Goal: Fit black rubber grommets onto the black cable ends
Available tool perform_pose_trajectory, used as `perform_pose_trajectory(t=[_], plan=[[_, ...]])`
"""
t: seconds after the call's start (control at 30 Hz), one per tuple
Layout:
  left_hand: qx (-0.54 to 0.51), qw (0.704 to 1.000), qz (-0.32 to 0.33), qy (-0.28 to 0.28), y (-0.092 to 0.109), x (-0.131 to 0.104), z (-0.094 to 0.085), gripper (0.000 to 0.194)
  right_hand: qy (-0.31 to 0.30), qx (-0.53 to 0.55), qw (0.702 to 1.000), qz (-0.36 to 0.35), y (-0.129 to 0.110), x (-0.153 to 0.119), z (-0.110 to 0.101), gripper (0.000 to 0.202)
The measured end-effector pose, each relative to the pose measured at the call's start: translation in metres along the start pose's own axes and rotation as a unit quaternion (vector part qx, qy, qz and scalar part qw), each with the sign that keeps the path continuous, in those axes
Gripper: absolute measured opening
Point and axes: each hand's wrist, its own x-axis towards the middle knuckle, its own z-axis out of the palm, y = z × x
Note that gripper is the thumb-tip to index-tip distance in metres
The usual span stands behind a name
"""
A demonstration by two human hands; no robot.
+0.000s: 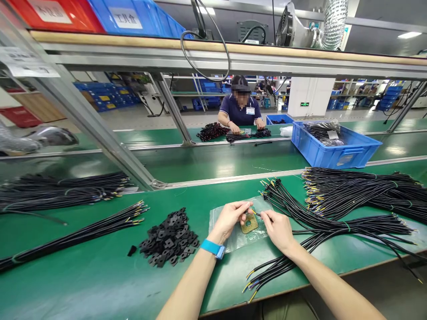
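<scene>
My right hand (278,229) pinches a black cable (258,214) near its end, where thin yellow wire shows. My left hand (230,218), with a blue wristband, is closed at that wire tip; whatever its fingertips hold is too small to make out. Below both hands a yellowish square plate with a round hole (249,226) lies on a clear plastic bag (235,242). Left of the bag is a heap of small black pieces with holes (170,240). A bundle of black cables (300,209) lies right of my right hand, and some cable ends pass beneath that forearm.
More black cable bundles lie at the right (353,191) and left (76,231). A blue bin (347,153) holding bagged items stands behind. A metal frame post (110,146) rises at left, under an overhead shelf (140,55). Across the bench a co-worker (242,109) handles dark cables.
</scene>
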Motion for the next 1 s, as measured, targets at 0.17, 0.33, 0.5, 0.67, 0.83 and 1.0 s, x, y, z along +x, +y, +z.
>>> perform_pose_trajectory(t=[0.17,0.33,0.5,0.67,0.83,1.0], plan=[[-0.034,0.999,-0.01,-0.041,0.0,-0.001,0.002,0.049,-0.031,0.018,0.999,0.024,-0.001,0.002,-0.002,0.045],[-0.051,0.995,-0.019,-0.085,0.003,-0.004,0.005,0.048,-0.052,0.068,0.994,0.064,0.003,0.004,-0.001,0.046],[-0.071,0.993,-0.027,-0.093,0.003,-0.004,0.003,0.046,-0.051,0.138,0.984,0.102,0.015,0.007,0.007,0.051],[-0.066,0.993,-0.016,-0.097,0.004,-0.005,0.001,0.045,-0.064,0.189,0.967,0.158,0.023,0.011,0.014,0.055],[-0.043,0.994,0.005,-0.105,0.004,-0.005,0.0,0.043,-0.073,0.244,0.94,0.225,0.024,0.014,0.013,0.059],[-0.003,0.992,0.015,-0.125,0.005,-0.006,-0.003,0.046,-0.076,0.276,0.924,0.251,0.022,0.014,0.009,0.059]])
